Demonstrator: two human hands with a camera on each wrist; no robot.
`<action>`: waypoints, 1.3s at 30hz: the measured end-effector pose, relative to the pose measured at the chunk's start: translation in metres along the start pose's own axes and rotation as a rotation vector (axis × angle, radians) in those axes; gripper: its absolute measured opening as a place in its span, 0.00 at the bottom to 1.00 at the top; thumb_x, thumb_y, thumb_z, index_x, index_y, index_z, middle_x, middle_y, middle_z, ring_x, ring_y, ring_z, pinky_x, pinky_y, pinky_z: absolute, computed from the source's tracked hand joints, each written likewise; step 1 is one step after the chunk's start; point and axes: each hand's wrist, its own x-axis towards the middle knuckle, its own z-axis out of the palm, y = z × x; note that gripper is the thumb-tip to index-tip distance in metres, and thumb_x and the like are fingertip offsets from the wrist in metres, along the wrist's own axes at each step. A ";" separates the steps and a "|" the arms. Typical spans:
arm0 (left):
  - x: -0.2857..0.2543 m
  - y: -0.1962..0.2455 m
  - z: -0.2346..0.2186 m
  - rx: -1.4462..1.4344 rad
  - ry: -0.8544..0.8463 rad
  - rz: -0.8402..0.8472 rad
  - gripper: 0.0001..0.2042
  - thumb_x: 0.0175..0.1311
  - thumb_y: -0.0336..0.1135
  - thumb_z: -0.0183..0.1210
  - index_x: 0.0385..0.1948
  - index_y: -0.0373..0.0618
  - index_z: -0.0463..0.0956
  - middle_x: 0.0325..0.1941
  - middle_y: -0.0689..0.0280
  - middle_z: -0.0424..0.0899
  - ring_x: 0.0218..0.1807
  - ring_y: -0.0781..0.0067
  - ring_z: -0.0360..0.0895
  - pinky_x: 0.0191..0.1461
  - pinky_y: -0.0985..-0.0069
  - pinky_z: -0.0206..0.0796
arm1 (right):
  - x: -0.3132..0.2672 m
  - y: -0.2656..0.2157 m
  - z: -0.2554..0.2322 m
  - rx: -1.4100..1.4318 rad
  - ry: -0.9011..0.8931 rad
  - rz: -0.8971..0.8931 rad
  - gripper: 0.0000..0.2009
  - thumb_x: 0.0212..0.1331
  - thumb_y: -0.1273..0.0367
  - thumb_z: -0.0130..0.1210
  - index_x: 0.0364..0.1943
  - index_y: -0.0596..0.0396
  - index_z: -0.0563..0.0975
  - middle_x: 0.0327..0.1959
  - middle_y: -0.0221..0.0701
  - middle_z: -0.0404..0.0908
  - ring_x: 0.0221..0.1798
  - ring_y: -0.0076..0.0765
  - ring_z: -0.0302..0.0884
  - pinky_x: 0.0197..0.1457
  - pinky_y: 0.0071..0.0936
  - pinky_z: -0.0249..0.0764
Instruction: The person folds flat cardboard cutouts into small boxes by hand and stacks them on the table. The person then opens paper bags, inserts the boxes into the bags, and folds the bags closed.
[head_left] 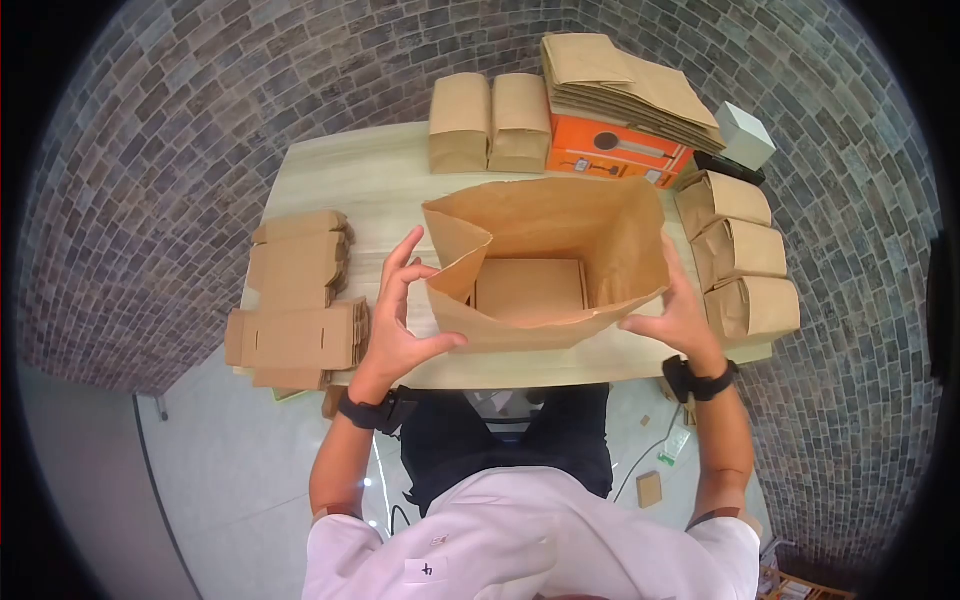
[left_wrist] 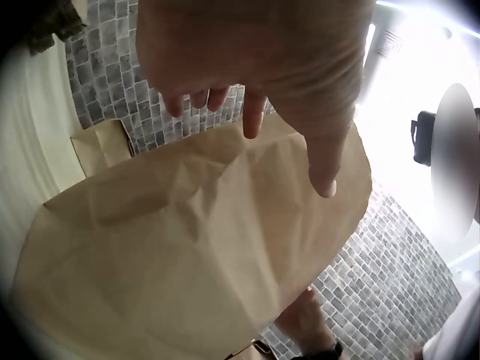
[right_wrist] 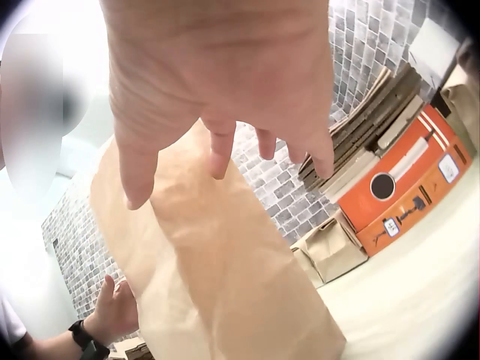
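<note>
An opened brown paper bag (head_left: 560, 335) stands upright on the table in the head view, its mouth gaping upward. Inside, at the bottom, lies a flat brown cardboard box (head_left: 530, 285). My left hand (head_left: 398, 335) is beside the bag's left side, thumb and fingers spread apart; the left wrist view has this hand (left_wrist: 262, 60) over the creased paper. On the opposite side, my right hand (head_left: 685, 315) has its fingers along the bag's right wall and its thumb at the front corner. The right wrist view shows those fingers (right_wrist: 219, 154) extended, not curled round the paper.
Flattened cardboard boxes (head_left: 295, 335) are stacked at the table's left. Folded paper bags (head_left: 465, 125) stand at the back, and more (head_left: 750, 255) line the right edge. An orange box (head_left: 610, 145) carries a pile of flat bags (head_left: 635, 85); a white box (head_left: 747, 135) is nearby.
</note>
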 end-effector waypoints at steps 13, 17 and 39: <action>-0.007 -0.016 0.020 -0.214 0.164 -0.077 0.25 0.50 0.28 0.76 0.50 0.43 0.73 0.75 0.53 0.65 0.77 0.59 0.62 0.79 0.59 0.52 | 0.020 0.011 0.040 0.269 -0.066 -0.029 0.33 0.48 0.73 0.72 0.63 0.54 0.75 0.75 0.45 0.63 0.80 0.48 0.56 0.81 0.43 0.49; -0.007 -0.019 0.025 -0.219 0.247 -0.092 0.26 0.54 0.18 0.70 0.51 0.44 0.66 0.66 0.54 0.72 0.73 0.59 0.68 0.77 0.62 0.56 | 0.015 0.015 0.053 0.573 0.083 0.110 0.35 0.54 0.80 0.68 0.68 0.55 0.68 0.65 0.41 0.76 0.71 0.42 0.70 0.76 0.39 0.62; 0.031 -0.047 -0.001 -0.251 -0.383 -0.247 0.11 0.61 0.23 0.65 0.43 0.48 0.87 0.65 0.64 0.77 0.72 0.63 0.68 0.76 0.64 0.58 | 0.024 0.026 0.062 0.055 -0.106 -0.080 0.19 0.54 0.70 0.69 0.53 0.44 0.86 0.65 0.34 0.79 0.75 0.53 0.64 0.75 0.45 0.64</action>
